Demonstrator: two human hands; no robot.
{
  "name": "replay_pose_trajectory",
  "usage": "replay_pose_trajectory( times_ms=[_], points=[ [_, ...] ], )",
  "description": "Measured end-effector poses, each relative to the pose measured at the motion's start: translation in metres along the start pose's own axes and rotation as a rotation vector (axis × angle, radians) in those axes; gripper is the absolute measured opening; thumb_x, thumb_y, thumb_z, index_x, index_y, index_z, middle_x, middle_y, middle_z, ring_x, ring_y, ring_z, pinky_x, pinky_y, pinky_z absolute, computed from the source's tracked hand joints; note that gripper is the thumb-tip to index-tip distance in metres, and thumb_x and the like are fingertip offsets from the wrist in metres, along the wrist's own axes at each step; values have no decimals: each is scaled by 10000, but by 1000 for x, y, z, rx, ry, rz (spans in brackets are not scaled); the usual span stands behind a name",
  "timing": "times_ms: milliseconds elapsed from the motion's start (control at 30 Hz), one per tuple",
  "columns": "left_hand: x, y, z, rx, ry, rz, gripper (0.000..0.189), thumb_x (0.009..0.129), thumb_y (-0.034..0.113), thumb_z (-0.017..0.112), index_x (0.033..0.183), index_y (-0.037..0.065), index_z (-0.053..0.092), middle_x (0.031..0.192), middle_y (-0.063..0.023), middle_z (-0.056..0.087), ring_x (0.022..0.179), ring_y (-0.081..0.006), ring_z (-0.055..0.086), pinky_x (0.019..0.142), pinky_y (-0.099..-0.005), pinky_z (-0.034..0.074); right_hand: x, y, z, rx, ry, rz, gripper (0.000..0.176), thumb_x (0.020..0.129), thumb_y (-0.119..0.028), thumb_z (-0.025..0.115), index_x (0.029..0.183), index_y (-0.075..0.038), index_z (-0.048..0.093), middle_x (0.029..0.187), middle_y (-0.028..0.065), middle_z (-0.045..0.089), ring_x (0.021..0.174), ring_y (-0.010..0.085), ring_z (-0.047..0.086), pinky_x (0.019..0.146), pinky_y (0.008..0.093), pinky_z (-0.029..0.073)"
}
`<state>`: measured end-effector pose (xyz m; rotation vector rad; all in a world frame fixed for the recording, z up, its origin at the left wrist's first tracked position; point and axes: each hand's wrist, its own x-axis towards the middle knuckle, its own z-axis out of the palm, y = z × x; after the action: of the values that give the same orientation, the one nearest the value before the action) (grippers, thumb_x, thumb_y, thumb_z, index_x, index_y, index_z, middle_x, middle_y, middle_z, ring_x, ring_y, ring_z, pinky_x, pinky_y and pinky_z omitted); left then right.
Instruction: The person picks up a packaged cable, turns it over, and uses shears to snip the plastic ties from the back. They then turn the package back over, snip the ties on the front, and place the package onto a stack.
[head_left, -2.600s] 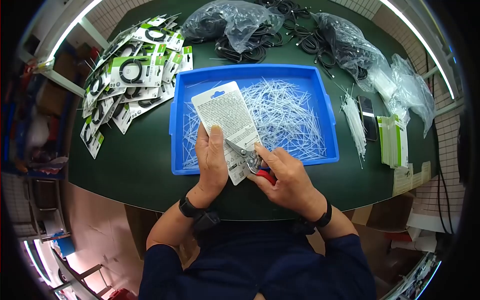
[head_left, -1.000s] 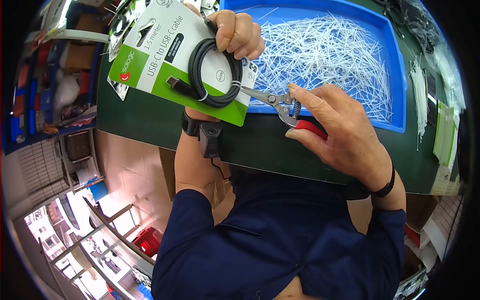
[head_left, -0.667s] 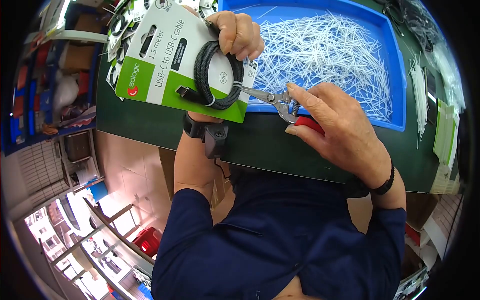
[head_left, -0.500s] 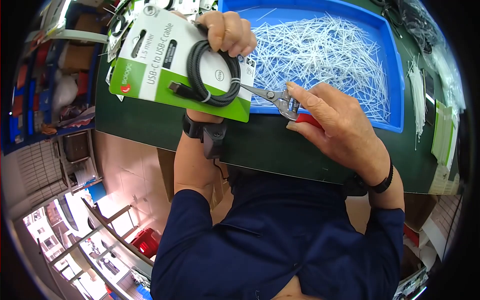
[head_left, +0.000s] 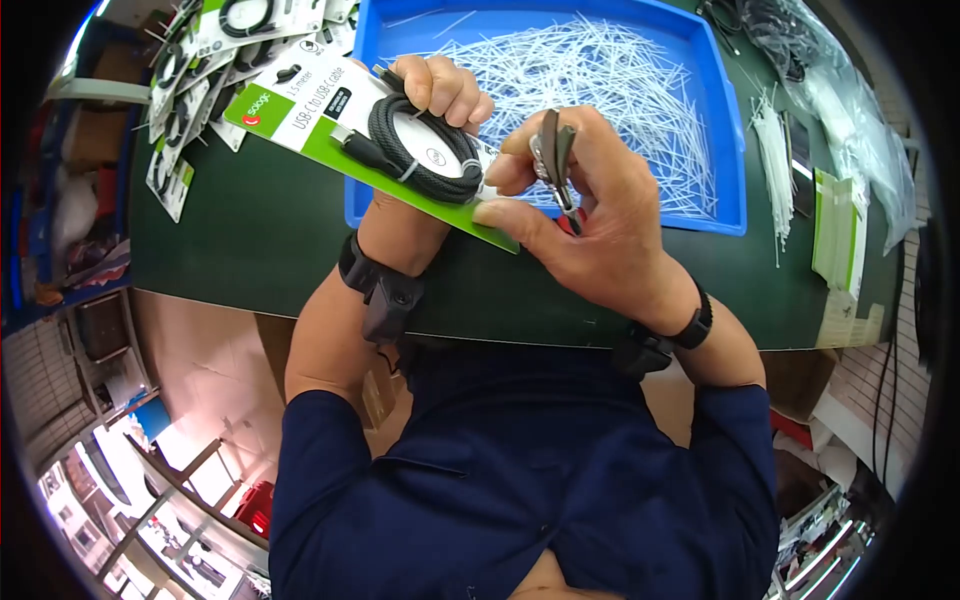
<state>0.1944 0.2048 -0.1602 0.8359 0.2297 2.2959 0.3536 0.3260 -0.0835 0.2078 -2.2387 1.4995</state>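
Slanting lengthwise, the card (head_left: 312,112) — in the left hand (head_left: 442,92) — points its hole (head_left: 289,74) upper-left.

You're at a packing bench in a workshop or small factory. Your green worktable (head_left: 500,290) carries a blue tray (head_left: 735,200) of loose white ties (head_left: 600,110) at twelve o'clock, a heap of carded cables (head_left: 190,85) at ten and plastic bags (head_left: 810,80) at two. Crowded storage shelving (head_left: 75,190) stands at nine, and cardboard (head_left: 800,385) sits below the table at four.
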Motion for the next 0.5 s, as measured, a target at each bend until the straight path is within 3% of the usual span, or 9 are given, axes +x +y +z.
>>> replay_pose_trajectory(
  times_ms=[233, 333, 500],
  points=[
    [-10, -11, 8, 71, 103, 48, 331, 1078, 415, 561, 927, 122, 575, 821, 8, 476, 791, -147, 464, 752, -305, 409, 0, 10, -1, -62, 5, -56, 362, 860, -27, 859, 1079, -22, 570, 930, 73, 726, 814, 129, 731, 727, 264, 579],
    [-10, -12, 10, 9, 146, 30, 358, 1125, 355, 468, 867, 132, 578, 790, 6, 482, 794, -150, 476, 733, -304, 445, 1, 13, 0, -122, 38, -130, 354, 856, -18, 857, 1070, -28, 575, 916, 80, 729, 753, 134, 726, 686, 257, 560],
    [-9, -13, 15, 99, 194, 62, 364, 1125, 360, 471, 857, 137, 574, 781, 11, 476, 779, -147, 459, 724, -300, 426, -2, 8, 1, -117, 14, -63, 316, 855, 21, 831, 1049, -39, 587, 901, 80, 718, 752, 141, 702, 686, 276, 539]
  ],
)
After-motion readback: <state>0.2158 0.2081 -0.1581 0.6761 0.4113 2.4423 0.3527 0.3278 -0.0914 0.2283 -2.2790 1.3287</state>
